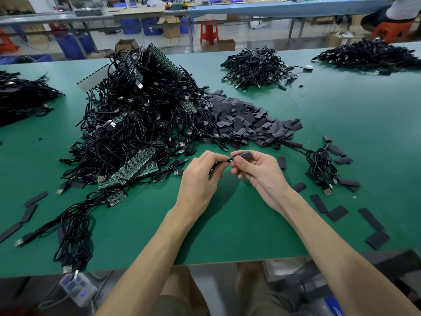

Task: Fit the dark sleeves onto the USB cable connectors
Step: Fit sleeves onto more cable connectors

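Note:
My left hand (200,176) pinches the end of a black USB cable, its connector (229,160) pointing right. My right hand (257,169) pinches a dark sleeve (245,153) just right of that connector, the sleeve's mouth meeting the connector tip. Both hands hover above the green table (227,224) near its front. A big heap of black USB cables (141,124) with green circuit boards lies to the left. A pile of loose dark sleeves (248,122) sits behind my hands.
A small bundle of cables (321,165) lies to the right among scattered flat sleeves (337,213). More cable heaps sit at the far right (255,67), far right corner (369,53) and left edge (20,96). A power strip (77,286) hangs below the front edge.

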